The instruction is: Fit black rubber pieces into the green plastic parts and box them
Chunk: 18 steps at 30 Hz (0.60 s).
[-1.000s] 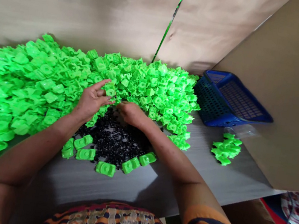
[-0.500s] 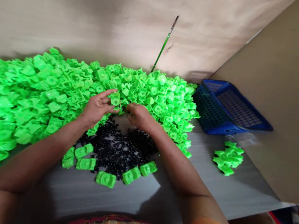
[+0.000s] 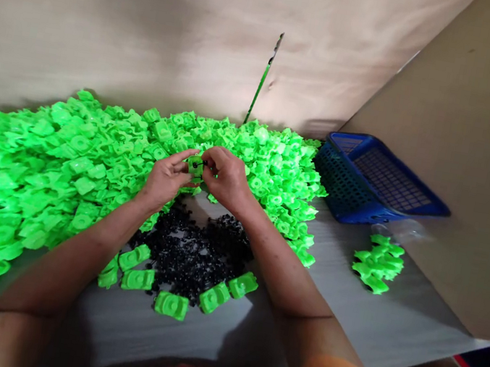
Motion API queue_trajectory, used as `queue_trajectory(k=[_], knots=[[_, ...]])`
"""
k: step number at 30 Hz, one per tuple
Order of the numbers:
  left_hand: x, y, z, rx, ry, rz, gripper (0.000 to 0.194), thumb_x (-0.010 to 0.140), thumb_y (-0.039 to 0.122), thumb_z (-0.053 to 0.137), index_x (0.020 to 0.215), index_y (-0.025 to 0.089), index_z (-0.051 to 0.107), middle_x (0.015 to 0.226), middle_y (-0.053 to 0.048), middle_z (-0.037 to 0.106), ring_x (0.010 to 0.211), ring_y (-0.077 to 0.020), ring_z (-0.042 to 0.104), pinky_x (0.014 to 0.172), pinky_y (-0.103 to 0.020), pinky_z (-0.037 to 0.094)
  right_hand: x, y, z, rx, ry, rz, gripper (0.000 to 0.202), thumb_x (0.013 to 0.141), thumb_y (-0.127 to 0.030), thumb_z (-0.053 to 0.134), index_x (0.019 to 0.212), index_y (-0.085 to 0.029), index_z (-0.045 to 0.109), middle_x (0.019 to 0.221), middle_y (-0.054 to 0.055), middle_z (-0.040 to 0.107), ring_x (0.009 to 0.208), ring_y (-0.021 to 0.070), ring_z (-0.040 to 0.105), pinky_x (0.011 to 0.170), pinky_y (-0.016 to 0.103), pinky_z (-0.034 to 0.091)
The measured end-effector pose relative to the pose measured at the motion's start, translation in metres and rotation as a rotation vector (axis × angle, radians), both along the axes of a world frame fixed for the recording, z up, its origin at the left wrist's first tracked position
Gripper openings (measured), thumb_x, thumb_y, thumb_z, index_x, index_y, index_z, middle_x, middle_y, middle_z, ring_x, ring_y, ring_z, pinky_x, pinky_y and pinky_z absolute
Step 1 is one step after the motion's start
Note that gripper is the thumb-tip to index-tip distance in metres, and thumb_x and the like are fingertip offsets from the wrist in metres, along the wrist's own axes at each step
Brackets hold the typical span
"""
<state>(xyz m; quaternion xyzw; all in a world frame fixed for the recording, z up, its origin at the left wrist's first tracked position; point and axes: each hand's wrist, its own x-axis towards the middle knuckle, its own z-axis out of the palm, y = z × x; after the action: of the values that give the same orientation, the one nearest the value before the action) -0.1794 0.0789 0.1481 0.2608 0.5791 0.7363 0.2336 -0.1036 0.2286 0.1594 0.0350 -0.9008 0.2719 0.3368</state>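
Observation:
My left hand [image 3: 165, 178] holds a small green plastic toy car body [image 3: 193, 170] between thumb and fingers, above the near edge of the big pile. My right hand [image 3: 227, 179] pinches a black wheel axle [image 3: 199, 164] against that car body; part of the axle is hidden by the fingers. Below both hands lies a spread heap of black wheel axles [image 3: 195, 256]. Around its near side sit several green car bodies [image 3: 171, 305], set apart from the pile.
A large pile of green car bodies [image 3: 63, 172] covers the back and left of the grey table [image 3: 293, 342]. At the right stand a blue plastic basket [image 3: 342, 187] and a small cluster of green car bodies [image 3: 379, 263]. A thin green stick [image 3: 259, 89] leans on the back board.
My right hand has come up to the held car body, and a black wheel axle now shows against it. The car body has turned in my left hand. The view has shifted slightly.

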Motion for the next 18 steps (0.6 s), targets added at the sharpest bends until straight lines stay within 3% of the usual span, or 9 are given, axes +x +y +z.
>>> queue_trajectory(k=[4,11,18], knots=[[0.002,-0.002,0.002,0.006,-0.018,0.02,0.063,0.06,0.023,0.08,0.123,0.019,0.078,0.063,0.01,0.043,0.059,-0.0082,0.048,0.074,-0.034,0.065,0.002,-0.007,-0.011,0.029,0.024,-0.019,0.019,0.09,-0.008,0.051,0.096,-0.02,0.064,0.088,0.003,0.06,0.076,0.017,0.052,0.072,0.028,0.043],[0.008,-0.003,0.005,0.012,0.021,0.01,0.059,0.064,0.025,0.077,0.123,0.018,0.078,0.068,0.008,0.045,0.066,-0.0104,0.051,0.081,-0.035,0.064,0.005,-0.017,-0.023,0.027,0.046,-0.102,0.024,0.091,-0.007,0.049,0.104,-0.021,0.063,0.093,0.005,0.06,0.084,0.0207,0.054,0.078,0.031,0.045],[0.01,-0.005,0.006,0.027,0.067,0.037,0.053,0.064,0.024,0.082,0.117,0.02,0.082,0.069,0.007,0.046,0.067,-0.0099,0.049,0.079,-0.031,0.063,0.009,-0.02,-0.02,0.025,0.034,-0.125,0.019,0.089,-0.006,0.05,0.091,-0.024,0.056,0.091,0.005,0.059,0.087,0.022,0.055,0.079,0.032,0.046]])
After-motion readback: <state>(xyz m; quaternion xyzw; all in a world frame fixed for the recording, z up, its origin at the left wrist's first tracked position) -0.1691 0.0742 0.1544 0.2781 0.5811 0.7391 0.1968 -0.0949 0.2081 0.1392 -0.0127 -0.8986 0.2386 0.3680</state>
